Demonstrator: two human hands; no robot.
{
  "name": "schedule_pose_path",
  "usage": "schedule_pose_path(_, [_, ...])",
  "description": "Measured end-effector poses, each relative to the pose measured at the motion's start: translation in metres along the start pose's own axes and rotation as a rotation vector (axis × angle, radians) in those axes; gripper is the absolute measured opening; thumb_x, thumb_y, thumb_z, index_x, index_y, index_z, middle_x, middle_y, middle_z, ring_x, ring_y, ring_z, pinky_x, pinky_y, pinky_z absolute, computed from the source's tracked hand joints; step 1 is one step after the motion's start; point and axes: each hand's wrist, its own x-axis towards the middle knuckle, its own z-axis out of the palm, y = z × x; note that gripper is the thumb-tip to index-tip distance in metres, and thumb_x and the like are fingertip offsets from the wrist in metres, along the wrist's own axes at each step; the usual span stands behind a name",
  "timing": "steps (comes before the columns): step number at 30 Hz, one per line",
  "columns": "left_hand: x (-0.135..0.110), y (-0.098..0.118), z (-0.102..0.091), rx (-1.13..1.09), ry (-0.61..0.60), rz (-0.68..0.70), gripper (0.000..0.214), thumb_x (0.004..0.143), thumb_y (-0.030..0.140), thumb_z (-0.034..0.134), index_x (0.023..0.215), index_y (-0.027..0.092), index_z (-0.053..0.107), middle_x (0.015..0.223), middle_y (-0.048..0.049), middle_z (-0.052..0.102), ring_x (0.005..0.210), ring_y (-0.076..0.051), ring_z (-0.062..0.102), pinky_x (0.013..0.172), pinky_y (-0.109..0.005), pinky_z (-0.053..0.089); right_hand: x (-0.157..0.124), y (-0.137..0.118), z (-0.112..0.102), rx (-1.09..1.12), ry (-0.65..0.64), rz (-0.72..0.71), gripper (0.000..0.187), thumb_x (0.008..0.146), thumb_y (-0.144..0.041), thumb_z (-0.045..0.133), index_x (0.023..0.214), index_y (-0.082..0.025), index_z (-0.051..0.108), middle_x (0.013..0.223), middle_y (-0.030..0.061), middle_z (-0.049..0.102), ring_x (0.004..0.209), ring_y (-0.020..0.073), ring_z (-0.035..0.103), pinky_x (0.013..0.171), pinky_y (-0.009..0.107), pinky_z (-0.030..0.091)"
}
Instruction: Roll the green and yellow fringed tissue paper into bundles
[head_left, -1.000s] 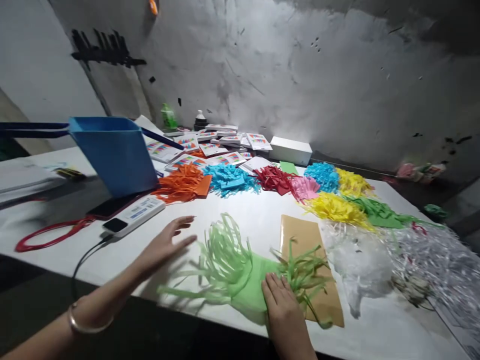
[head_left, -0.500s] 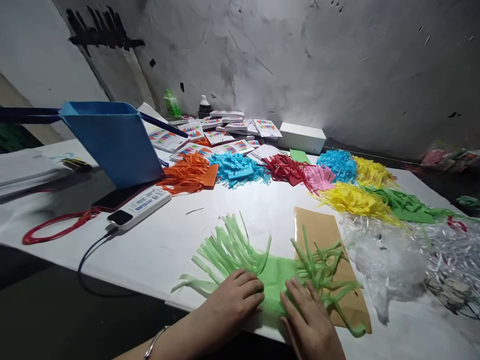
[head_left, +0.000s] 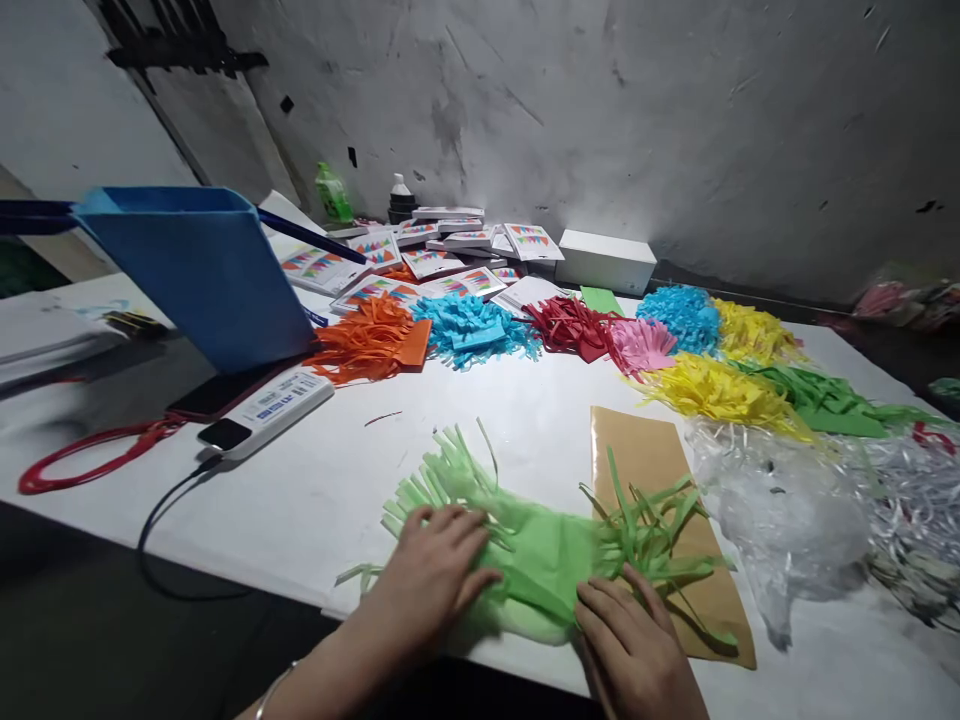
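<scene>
A light green sheet of tissue paper [head_left: 544,555], cut into fringes at both ends, lies at the near edge of the white table [head_left: 465,420]. My left hand [head_left: 431,570] presses flat on its left fringe, fingers spread and stretched out. My right hand [head_left: 637,650] rests on the right side of the sheet, fingers flat beside the right fringe [head_left: 652,525]. Under that fringe lies a brown paper envelope [head_left: 660,480]. Neither hand grips anything.
Piles of fringed paper in orange [head_left: 371,340], blue [head_left: 469,335], red [head_left: 570,325], pink, yellow [head_left: 716,390] and dark green lie across the table. A blue bag [head_left: 202,275], a phone, a white power bank [head_left: 266,410], a red cord, card packs [head_left: 450,265], a white box and clear plastic [head_left: 780,510] are also there.
My left hand has come from the bare table at the left onto the green sheet's left fringe. Both hands now press the sheet, which has bunched a little between them.
</scene>
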Motion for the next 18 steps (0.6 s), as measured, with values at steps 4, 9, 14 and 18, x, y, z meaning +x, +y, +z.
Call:
schedule_pose_path(4, [-0.005, -0.015, -0.017, 0.13, 0.146, -0.139, 0.032, 0.101, 0.041, 0.05, 0.114, 0.017, 0.067, 0.124, -0.0151, 0.069, 0.112, -0.035, 0.059, 0.088, -0.048, 0.04, -0.006, 0.003, 0.001, -0.007, -0.035, -0.022, 0.021, 0.096, -0.013, 0.053, 0.107, -0.017, 0.071, 0.107, 0.0045, 0.077, 0.107, 0.0183, 0.069, 0.123, 0.04, 0.023])
schedule_pose_path(9, [-0.003, 0.028, -0.003, -0.173, 0.09, 0.197, 0.033, 0.095, 0.044, 0.062, 0.118, 0.021, 0.062, 0.127, -0.0084, 0.068, 0.116, -0.029, 0.057, 0.102, -0.046, 0.035, -0.008, 0.011, -0.008, -0.024, -0.114, -0.115, 0.024, 0.091, -0.01, 0.059, 0.111, -0.016, 0.069, 0.111, 0.0031, 0.076, 0.11, 0.0176, 0.068, 0.126, 0.041, 0.018])
schedule_pose_path(14, [0.006, 0.045, 0.019, -0.311, 0.079, 0.224, 0.023, 0.102, 0.013, 0.043, 0.088, 0.019, 0.06, 0.088, 0.0003, 0.073, 0.081, -0.017, 0.061, 0.086, -0.036, 0.038, -0.003, 0.015, -0.013, -0.053, -0.139, -0.122, 0.026, 0.089, -0.015, 0.064, 0.114, -0.017, 0.068, 0.11, 0.0017, 0.076, 0.108, 0.0176, 0.069, 0.125, 0.039, 0.016])
schedule_pose_path(18, [0.005, 0.04, 0.017, -0.307, 0.087, 0.228, 0.026, 0.105, 0.014, 0.038, 0.088, 0.019, 0.058, 0.085, 0.0005, 0.072, 0.079, -0.017, 0.061, 0.086, -0.035, 0.038, 0.007, 0.008, -0.006, -0.044, -0.09, -0.098, 0.028, 0.098, -0.015, 0.045, 0.113, -0.016, 0.068, 0.106, 0.0049, 0.076, 0.106, 0.0221, 0.067, 0.117, 0.043, 0.025])
